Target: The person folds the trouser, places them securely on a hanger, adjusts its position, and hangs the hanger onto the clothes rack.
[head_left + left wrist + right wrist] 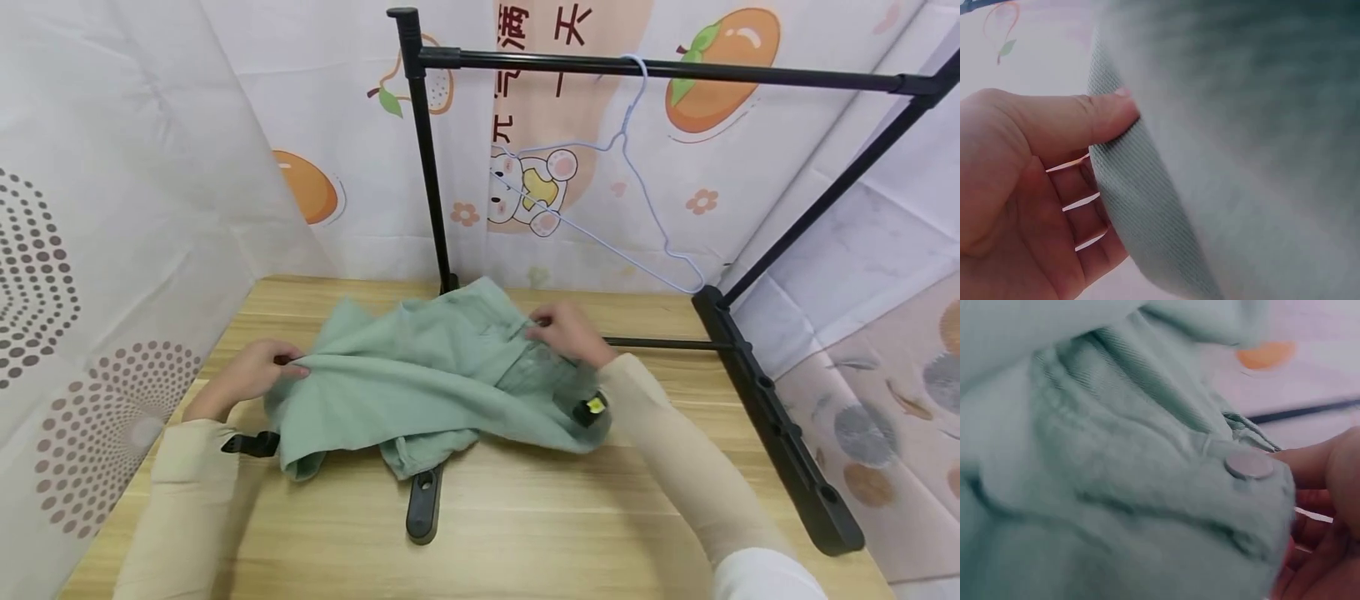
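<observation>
A pale green twill garment [405, 367] lies bunched across the table, over the foot of a black rack. At its left edge my left hand [258, 368] pinches the fabric between thumb and fingers; in the left wrist view the thumb [1094, 119] lies over the cloth edge. My right hand [572, 335] grips the far right part of the garment. The right wrist view shows a round metal button [1249, 465] on a stitched band, beside the gripping fingers. The garment's exact kind cannot be told from its folds.
The black garment rack [525, 62] stands over the table [525, 517]. A light blue wire hanger [626, 142] hangs from its top bar. One rack foot [787, 442] runs along the right side. Printed curtains [360, 242] surround the table.
</observation>
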{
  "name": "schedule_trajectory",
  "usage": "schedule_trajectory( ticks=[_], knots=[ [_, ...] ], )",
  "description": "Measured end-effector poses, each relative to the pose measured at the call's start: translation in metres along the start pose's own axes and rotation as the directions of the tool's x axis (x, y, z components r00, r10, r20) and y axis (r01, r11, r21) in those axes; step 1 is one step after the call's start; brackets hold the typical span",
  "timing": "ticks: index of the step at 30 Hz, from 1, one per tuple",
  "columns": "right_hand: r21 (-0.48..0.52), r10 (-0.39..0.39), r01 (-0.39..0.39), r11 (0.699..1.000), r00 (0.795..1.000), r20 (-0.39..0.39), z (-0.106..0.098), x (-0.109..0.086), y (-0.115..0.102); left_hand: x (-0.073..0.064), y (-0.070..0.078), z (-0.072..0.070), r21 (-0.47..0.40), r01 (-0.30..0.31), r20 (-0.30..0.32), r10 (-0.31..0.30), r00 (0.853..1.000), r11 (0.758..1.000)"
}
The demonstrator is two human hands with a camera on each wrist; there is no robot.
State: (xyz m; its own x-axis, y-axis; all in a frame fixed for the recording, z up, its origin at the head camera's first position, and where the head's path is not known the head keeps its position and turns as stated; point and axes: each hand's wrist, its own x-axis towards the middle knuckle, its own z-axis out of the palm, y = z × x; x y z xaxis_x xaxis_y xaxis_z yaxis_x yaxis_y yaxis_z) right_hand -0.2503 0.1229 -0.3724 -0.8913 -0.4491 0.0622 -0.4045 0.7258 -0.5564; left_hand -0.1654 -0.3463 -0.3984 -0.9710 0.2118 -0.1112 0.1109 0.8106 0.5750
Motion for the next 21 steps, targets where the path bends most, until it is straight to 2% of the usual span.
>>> schedule_trajectory(
  ticks=[3, 5, 7, 10, 12, 14, 18, 21],
  knots=[
    [0.045, 0.082, -0.079, 0.996, 0.993, -0.08, -0.024, -0.027, 0.02, -0.006, -0.003, -0.006, 0.022, 0.015, -0.017, -0.015, 1.0, 1.0],
    [0.071, 0.143, -0.135, 0.988, 0.982, -0.127, -0.038, -0.049, 0.036, -0.01, -0.004, -0.009, 0.04, 0.025, -0.037, -0.023, 0.999, 0.999],
    [0.117, 0.228, -0.21, 0.971, 0.96, -0.162, -0.051, -0.07, 0.053, -0.012, -0.004, -0.012, 0.057, 0.033, -0.054, -0.03, 0.998, 0.998],
    [0.197, 0.372, -0.337, 0.921, 0.911, -0.177, -0.064, -0.097, 0.078, -0.011, 0.0, -0.013, 0.059, 0.038, -0.056, -0.034, 0.998, 0.998],
    [0.244, 0.445, -0.402, 0.883, 0.882, -0.157, -0.067, -0.109, 0.091, -0.008, 0.004, -0.01, 0.041, 0.019, -0.039, -0.017, 0.999, 0.999],
    [0.273, 0.476, -0.434, 0.859, 0.872, -0.114, -0.064, -0.116, 0.103, -0.004, 0.008, -0.006, 0.02, 0.002, -0.018, -0.002, 1.0, 1.0],
    [0.283, 0.488, -0.47, 0.836, 0.873, 0.009, -0.048, -0.121, 0.122, 0.001, 0.011, 0.004, -0.013, -0.039, 0.01, 0.039, 0.999, 0.999],
    [0.248, 0.474, -0.481, 0.841, 0.876, 0.093, -0.038, -0.124, 0.131, 0.001, 0.007, 0.009, -0.041, -0.068, 0.024, 0.069, 0.997, 0.997]
  ],
)
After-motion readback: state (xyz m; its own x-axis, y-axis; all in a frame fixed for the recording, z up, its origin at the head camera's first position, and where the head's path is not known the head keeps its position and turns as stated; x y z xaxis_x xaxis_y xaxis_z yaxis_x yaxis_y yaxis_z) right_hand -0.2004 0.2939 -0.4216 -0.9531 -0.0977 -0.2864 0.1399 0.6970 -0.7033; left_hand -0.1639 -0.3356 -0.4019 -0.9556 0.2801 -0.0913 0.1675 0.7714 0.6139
